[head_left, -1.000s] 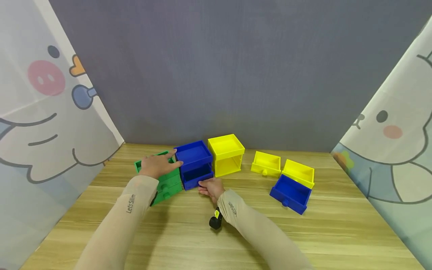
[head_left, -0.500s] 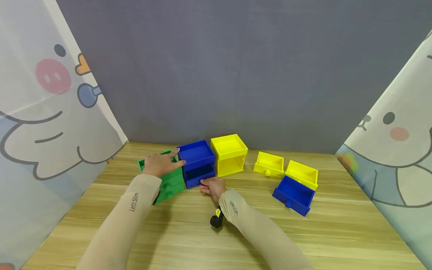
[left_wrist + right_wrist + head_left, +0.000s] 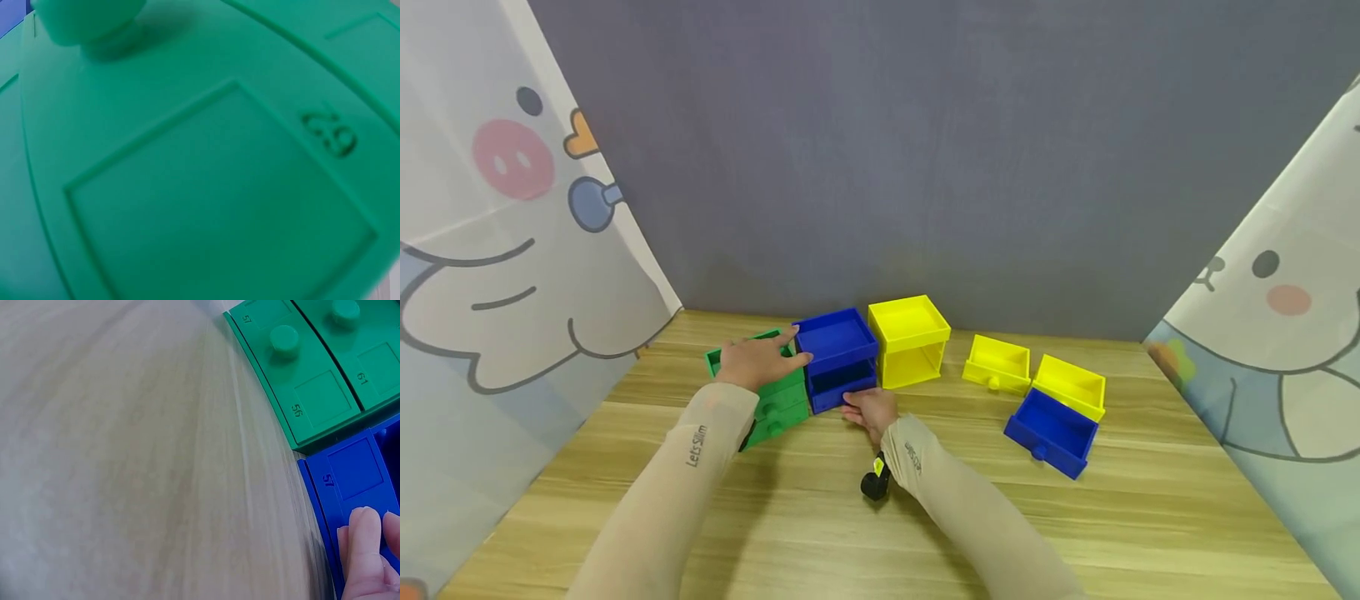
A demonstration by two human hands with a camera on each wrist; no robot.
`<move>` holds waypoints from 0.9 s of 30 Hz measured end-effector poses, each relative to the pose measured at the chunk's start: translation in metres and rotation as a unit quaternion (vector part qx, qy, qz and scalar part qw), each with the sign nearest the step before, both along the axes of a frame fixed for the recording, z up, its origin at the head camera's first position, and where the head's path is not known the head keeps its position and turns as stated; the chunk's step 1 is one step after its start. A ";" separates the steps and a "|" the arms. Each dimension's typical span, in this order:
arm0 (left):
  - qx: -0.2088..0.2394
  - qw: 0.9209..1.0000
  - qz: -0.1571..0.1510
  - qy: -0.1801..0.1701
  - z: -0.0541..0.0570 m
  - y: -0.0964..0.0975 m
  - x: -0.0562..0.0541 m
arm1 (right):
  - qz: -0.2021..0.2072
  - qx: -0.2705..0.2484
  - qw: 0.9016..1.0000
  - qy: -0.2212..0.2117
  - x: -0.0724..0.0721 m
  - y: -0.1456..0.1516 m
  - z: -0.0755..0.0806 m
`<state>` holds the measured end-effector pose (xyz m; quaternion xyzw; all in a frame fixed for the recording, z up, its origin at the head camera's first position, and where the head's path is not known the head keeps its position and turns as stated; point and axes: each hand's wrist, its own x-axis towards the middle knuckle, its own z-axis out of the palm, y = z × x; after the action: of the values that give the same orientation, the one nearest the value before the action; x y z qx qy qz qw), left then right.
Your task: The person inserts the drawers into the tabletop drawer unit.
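Note:
In the head view, a blue drawer cabinet [image 3: 835, 337] stands between a green one [image 3: 782, 392] and a yellow one [image 3: 910, 321]. Its upper slot is open, and a blue drawer [image 3: 829, 400] sits low in it. My right hand [image 3: 872, 410] grips the front of that drawer; the fingers [image 3: 365, 534] hide its knob in the right wrist view. Over the green cabinet's top lies my left hand [image 3: 756, 362], index finger and thumb extended to the blue cabinet's left side. A green drawer front [image 3: 206, 187] with a knob fills the left wrist view.
To the right on the wooden table [image 3: 820, 533] lie two loose yellow drawers, one left [image 3: 997, 362] and one right [image 3: 1070, 386], and a loose blue drawer [image 3: 1051, 432]. A grey wall [image 3: 910, 167] closes the back. The yellow cabinet's front slot is open.
The low blue drawer has slid slightly farther into its cabinet, my right hand moving with it. My left hand stays in place. The head view has shifted a little.

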<state>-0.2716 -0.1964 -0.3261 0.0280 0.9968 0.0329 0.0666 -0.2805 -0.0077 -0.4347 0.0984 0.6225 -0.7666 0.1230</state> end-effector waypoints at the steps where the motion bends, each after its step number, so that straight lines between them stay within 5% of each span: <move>1: 0.000 1.000 0.000 0.001 0.000 0.000 0.000 | 0.000 -0.001 1.000 0.004 0.000 -0.001 0.000; 18: -0.014 1.000 -0.010 0.000 0.001 0.003 0.000 | -0.009 -0.013 1.000 0.005 -0.004 -0.002 -0.006; 27: 0.026 1.000 0.000 -0.007 -0.002 0.001 0.000 | 0.135 0.033 0.990 -0.029 -0.001 0.023 0.000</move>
<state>-0.2716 -0.1951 -0.3285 0.0296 0.9952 0.0587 0.0724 -0.2812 0.0152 -0.4350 0.0393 0.6513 -0.7187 0.2402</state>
